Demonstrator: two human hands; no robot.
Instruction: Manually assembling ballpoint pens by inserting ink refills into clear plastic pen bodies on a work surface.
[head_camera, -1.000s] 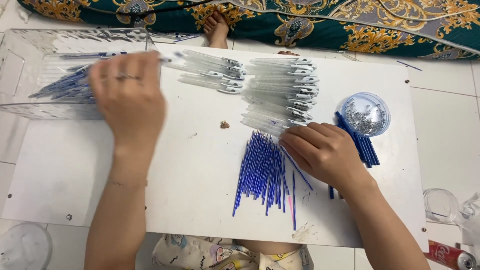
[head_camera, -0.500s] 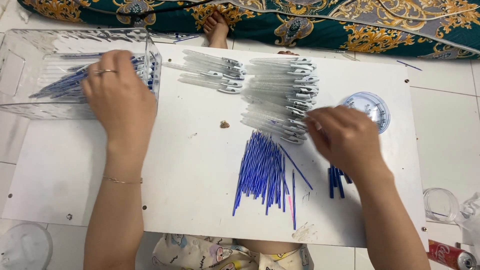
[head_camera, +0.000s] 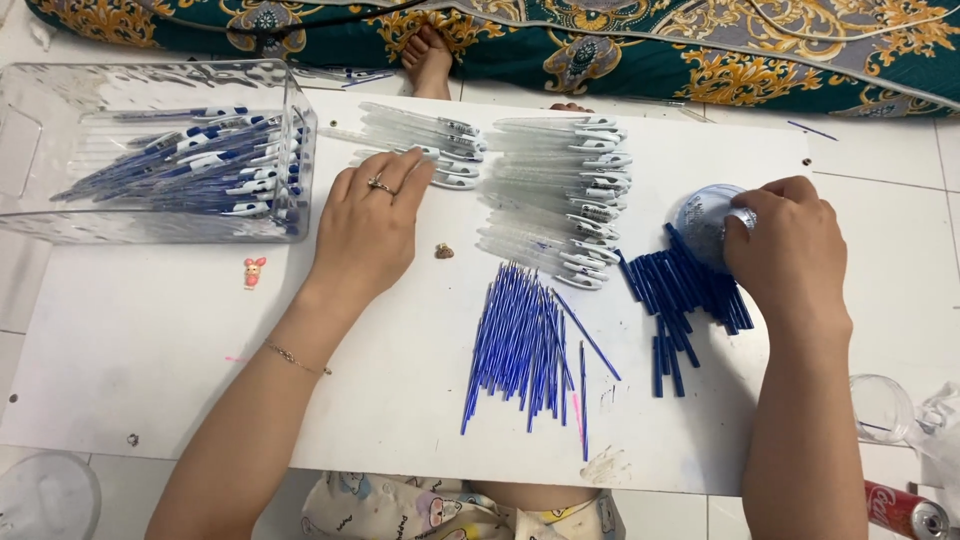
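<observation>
Your left hand (head_camera: 372, 222) rests open-fingered on clear pen barrels (head_camera: 440, 150) at 12 o'clock; your right hand (head_camera: 785, 245) grips a small round container (head_camera: 700, 215) above blue caps (head_camera: 680, 290).

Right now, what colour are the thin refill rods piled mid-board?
Blue, the refill rods fanned in one loose pile on the white board; the head view shows them best.

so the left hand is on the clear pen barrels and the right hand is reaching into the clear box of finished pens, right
Not quite. In the head view the right hand is at the small round container beside the blue caps, not in the clear box, which sits at the far left. The left hand is indeed on the clear pen barrels.
</observation>
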